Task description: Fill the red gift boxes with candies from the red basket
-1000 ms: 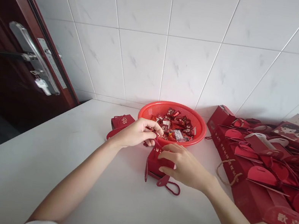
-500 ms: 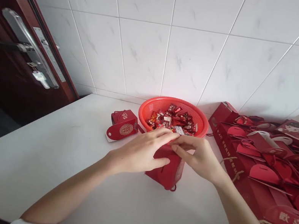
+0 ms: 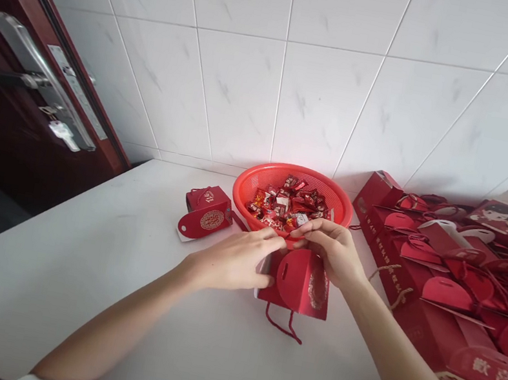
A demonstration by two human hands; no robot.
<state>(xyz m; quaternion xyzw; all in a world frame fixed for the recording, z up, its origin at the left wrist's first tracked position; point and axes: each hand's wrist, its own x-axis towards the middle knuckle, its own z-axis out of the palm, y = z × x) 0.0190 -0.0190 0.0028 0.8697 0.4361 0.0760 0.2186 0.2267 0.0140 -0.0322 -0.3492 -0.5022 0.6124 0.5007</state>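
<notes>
A small red gift box point(image 3: 293, 281) stands on the white counter, its rounded flap and a dark red cord facing me. My left hand point(image 3: 242, 257) is closed round the box's left side, thumb on the near face. At the box's far right edge is my right hand point(image 3: 330, 246), its fingers pinched together; what they hold, if anything, is hidden. Just behind the hands sits a red plastic basket point(image 3: 245, 182) with several wrapped candies point(image 3: 281, 204) in it.
Another red box point(image 3: 207, 211) lies left of the basket. Many red boxes point(image 3: 461, 298) with flaps and cords are piled in a large red carton point(image 3: 385, 252) at the right. A tiled wall point(image 3: 231, 94) rises behind, and a dark door point(image 3: 13, 108) is at the left.
The box has turned and its flap now shows, with the cord hanging out toward me. My right hand has moved slightly right, and my left hand slightly down.
</notes>
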